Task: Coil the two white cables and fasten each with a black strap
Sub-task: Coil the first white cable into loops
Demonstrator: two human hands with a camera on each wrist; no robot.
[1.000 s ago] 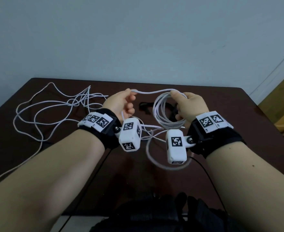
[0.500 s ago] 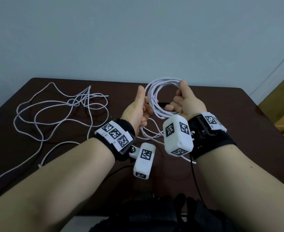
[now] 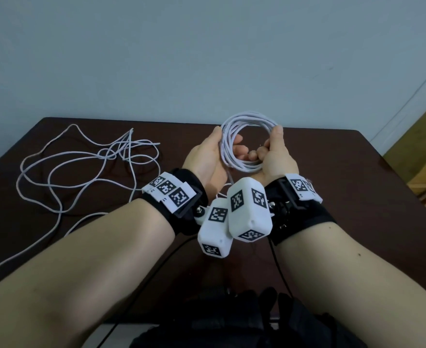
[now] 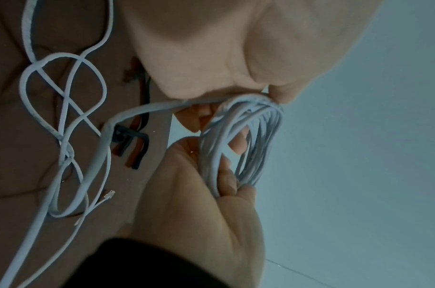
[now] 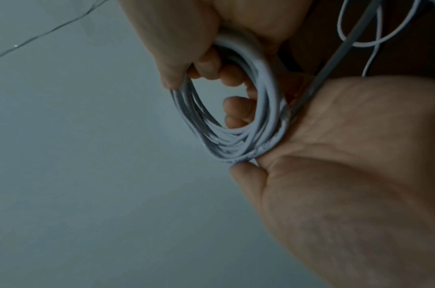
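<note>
a: so both hands are up above the dark table (image 3: pixel 332 172) with the coiled white cable (image 3: pixel 247 121) between them. left hand (image 3: pixel 207 159) has its thumb and fingers curled round the left side of the coil, right hand (image 3: pixel 277 159) pinches the right side, thumb on top, fingers curled under.

b: can you see where the coil's tail goes?

a: in the left wrist view one strand (image 4: pixel 142 109) leaves the coil and runs down to the table. in the head view the white wrist cameras (image 3: pixel 247 212) cover that bit.

b: and the second cable?

a: the loose white cable (image 3: pixel 86 167) is sprawled on the left of the table, tangled, one run cut off at the frame edge. a clear connector (image 4: pixel 110 194) shows on one end; which cable it belongs to i can't tell.

b: straps?

a: black straps (image 4: pixel 130 144) lie on the table, only in the left wrist view. the hands hide them from the head camera, and i can't count them.
</note>
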